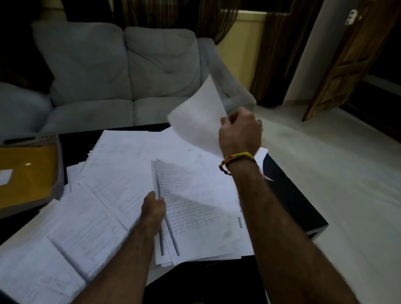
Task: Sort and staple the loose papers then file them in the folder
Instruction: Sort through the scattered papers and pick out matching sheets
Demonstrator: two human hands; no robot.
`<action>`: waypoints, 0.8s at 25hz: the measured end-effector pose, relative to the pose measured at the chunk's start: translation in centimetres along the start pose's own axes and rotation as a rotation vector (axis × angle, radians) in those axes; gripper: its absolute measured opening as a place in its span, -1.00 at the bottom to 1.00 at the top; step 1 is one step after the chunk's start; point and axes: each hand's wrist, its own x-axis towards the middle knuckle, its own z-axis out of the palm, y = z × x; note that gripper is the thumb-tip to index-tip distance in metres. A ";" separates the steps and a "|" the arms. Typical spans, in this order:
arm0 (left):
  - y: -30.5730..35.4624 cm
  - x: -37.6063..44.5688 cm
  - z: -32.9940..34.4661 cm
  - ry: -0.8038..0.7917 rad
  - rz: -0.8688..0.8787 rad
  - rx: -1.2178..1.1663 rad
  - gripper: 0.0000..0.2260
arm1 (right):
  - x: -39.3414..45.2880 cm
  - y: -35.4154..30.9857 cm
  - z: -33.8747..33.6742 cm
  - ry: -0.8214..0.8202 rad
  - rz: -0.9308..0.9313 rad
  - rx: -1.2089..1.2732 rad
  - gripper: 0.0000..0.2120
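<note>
Loose papers [134, 171] lie spread in overlapping heaps across the dark table [292, 204]. The right hand [239, 134] is raised above the table's far side, fingers curled and pinching one blank sheet [198, 117] by its edge so it stands lifted and bent. The left hand [154, 210] grips the left edge of a handwritten bundle [194, 212] near the table's middle. A yellow folder [16, 176] rests in a grey tray [60, 167] at the table's left end. A grey sofa [126, 71] stands beyond the table.
</note>
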 end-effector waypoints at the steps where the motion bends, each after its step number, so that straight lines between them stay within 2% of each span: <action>1: -0.3 -0.1 -1.5 0.002 -0.010 -0.020 -0.62 | -0.1 0.0 1.0 -0.053 0.058 0.103 -0.86; 5: -2.5 0.3 -6.2 0.012 -0.046 -0.047 -0.52 | -2.1 4.7 7.4 -0.321 0.338 0.235 -0.80; 8: -4.2 0.3 -8.6 0.013 -0.064 -0.013 -0.63 | -5.6 8.9 11.7 -0.461 0.444 0.176 -0.77; 11: -5.9 0.9 -9.7 -0.017 -0.068 0.031 -0.69 | -8.6 12.4 14.1 -0.519 0.519 0.078 -0.80; 14: -6.6 1.8 -10.2 -0.016 -0.087 0.040 -0.68 | -10.4 14.5 15.3 -0.571 0.498 -0.036 -0.84; 18: -6.6 2.4 -9.8 -0.032 -0.086 0.040 -0.64 | -9.8 14.6 16.1 -0.621 0.371 -0.153 -0.83; 20: -6.3 2.5 -9.4 0.020 -0.098 -0.018 -0.66 | -9.8 14.4 16.4 -0.652 0.302 -0.219 -0.82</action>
